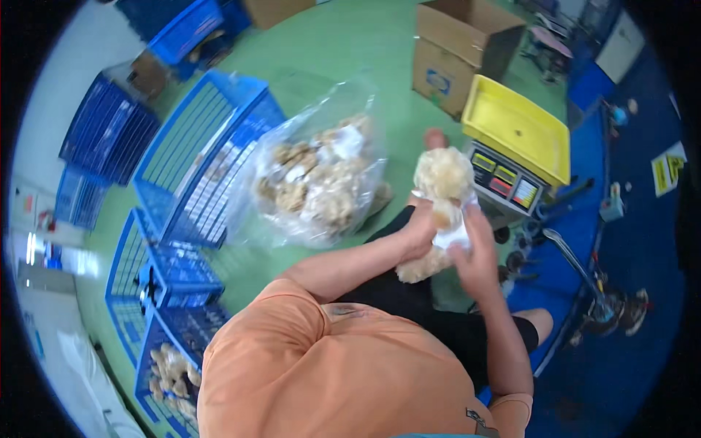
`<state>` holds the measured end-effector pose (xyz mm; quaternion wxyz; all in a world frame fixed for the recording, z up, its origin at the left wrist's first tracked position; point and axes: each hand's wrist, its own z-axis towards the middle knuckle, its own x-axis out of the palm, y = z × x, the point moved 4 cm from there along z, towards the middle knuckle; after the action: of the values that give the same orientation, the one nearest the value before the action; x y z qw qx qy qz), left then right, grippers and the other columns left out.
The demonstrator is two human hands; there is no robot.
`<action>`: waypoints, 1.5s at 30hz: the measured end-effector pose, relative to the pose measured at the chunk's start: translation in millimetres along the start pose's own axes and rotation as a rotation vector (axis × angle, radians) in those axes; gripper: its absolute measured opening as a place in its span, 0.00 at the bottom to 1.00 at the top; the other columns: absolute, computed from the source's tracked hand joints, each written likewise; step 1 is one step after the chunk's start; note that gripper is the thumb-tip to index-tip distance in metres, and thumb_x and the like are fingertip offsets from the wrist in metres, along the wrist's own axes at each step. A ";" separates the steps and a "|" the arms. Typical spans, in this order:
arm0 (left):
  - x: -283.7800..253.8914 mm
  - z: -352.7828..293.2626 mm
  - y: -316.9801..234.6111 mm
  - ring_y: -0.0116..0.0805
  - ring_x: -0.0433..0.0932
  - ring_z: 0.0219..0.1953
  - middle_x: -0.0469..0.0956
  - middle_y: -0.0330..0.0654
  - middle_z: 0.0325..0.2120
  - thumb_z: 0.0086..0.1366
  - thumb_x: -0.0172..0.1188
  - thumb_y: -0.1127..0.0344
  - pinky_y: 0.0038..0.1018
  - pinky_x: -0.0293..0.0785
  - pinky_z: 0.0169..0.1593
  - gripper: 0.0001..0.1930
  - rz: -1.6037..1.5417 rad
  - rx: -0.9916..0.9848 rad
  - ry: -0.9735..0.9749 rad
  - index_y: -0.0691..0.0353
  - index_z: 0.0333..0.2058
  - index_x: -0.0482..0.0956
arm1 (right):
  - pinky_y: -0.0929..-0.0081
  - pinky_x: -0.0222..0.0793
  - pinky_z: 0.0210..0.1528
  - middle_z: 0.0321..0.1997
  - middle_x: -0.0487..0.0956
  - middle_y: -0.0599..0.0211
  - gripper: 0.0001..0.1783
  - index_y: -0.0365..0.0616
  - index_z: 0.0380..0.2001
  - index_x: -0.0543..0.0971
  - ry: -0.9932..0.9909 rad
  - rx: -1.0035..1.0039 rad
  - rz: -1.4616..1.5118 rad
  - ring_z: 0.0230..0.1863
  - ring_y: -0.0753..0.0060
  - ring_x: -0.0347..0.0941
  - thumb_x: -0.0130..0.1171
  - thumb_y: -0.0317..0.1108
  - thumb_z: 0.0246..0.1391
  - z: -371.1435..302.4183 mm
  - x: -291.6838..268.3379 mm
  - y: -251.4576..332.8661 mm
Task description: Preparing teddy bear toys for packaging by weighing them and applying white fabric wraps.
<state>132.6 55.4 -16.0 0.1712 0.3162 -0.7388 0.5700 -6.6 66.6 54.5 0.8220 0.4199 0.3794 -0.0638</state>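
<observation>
Plush toy (444, 175), face unclear, sits between both hands: the left hand (416, 232) grips it, partly hidden; the right hand (480, 252) touches its white cloth (454, 235), its grip unclear. Just beyond, a yellow tray (522, 131) tops a scale (504, 179); leftward, a clear bag (358, 98) blurs more toys (332, 201).

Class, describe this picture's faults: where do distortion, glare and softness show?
Head view: the fisheye rounds the frame, corners black; head view: white light glares at left, glints streak the clear plastic bag; head view: the cream plush toy looks soft, whether blur or fur is unclear.
</observation>
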 end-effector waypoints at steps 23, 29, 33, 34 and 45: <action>-380.1 170.7 -131.1 0.51 0.81 0.35 0.83 0.54 0.39 0.58 0.59 0.65 0.38 0.77 0.39 0.21 1.487 0.772 -0.939 0.68 0.49 0.79 | 0.74 0.68 0.37 0.34 0.80 0.67 0.13 0.37 0.44 0.80 0.247 0.791 0.134 0.32 0.73 0.72 0.53 0.35 0.64 -118.1 7.7 -124.5; -357.7 200.7 -129.0 0.58 0.78 0.38 0.81 0.58 0.38 0.56 0.57 0.66 0.42 0.75 0.46 0.18 1.529 0.098 -0.661 0.68 0.44 0.80 | 0.74 0.69 0.38 0.34 0.81 0.67 0.13 0.37 0.43 0.80 0.152 0.904 0.204 0.32 0.73 0.72 0.54 0.35 0.63 -151.4 8.5 -128.6; -345.2 160.5 -161.5 0.53 0.78 0.36 0.81 0.56 0.38 0.60 0.55 0.64 0.39 0.75 0.44 0.19 1.410 0.653 -0.750 0.68 0.48 0.77 | 0.74 0.70 0.39 0.36 0.81 0.65 0.13 0.38 0.43 0.80 0.279 0.775 0.248 0.34 0.72 0.74 0.54 0.35 0.64 -102.9 31.7 -110.0; -330.3 145.1 -166.9 0.49 0.77 0.34 0.81 0.54 0.38 0.62 0.54 0.64 0.36 0.75 0.42 0.18 1.190 0.657 -0.731 0.68 0.47 0.77 | 0.74 0.70 0.40 0.37 0.82 0.65 0.12 0.37 0.43 0.80 0.276 0.792 0.289 0.35 0.72 0.75 0.54 0.35 0.64 -91.8 36.5 -108.5; -93.2 -29.4 -141.8 0.36 0.74 0.44 0.77 0.47 0.45 0.68 0.53 0.62 0.30 0.69 0.50 0.11 -0.008 0.526 0.034 0.60 0.44 0.72 | 0.76 0.72 0.44 0.41 0.80 0.67 0.14 0.36 0.50 0.75 -0.177 0.251 0.646 0.38 0.75 0.74 0.51 0.29 0.63 101.3 37.3 -10.3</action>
<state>292.4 87.4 39.4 0.0979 0.3432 -0.5610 0.7469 73.1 -6.9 59.1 0.7715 0.6087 0.1436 0.1169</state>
